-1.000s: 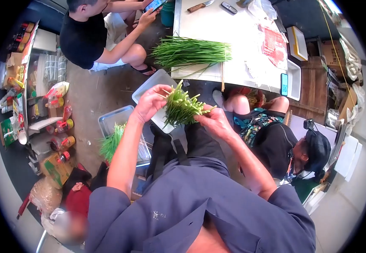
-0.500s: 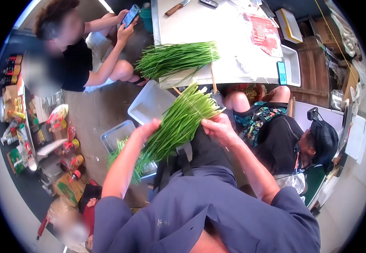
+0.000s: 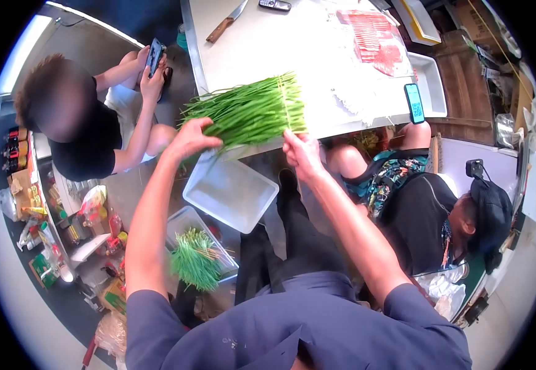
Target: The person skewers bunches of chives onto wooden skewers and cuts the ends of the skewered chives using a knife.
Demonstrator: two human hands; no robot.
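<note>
A thick pile of long green garlic chives (image 3: 243, 114) lies along the near edge of the white table (image 3: 243, 58), pale stem ends to the right. My left hand (image 3: 191, 140) is at the leafy end, thumb and fingers apart, touching the near side of the leaves. My right hand (image 3: 303, 154) has its fingers closed at the near corner of the stem ends, pinching some of them. Below my arms stands a white plastic tub (image 3: 234, 191). Another bunch of chives (image 3: 197, 262) rests in a clear bin (image 3: 178, 222) on the floor.
On the table are a knife (image 3: 226, 23), a keypad phone (image 3: 274, 5) and a red-striped plastic bag (image 3: 376, 43). A smartphone (image 3: 413, 103) stands at its right edge. One person (image 3: 83, 135) sits left with a phone; another person (image 3: 419, 216) in a cap is at right.
My hands have moved up and forward, bringing the held chives from above my lap onto the pile on the table. My left fingers have spread. The tub and bin are now less covered.
</note>
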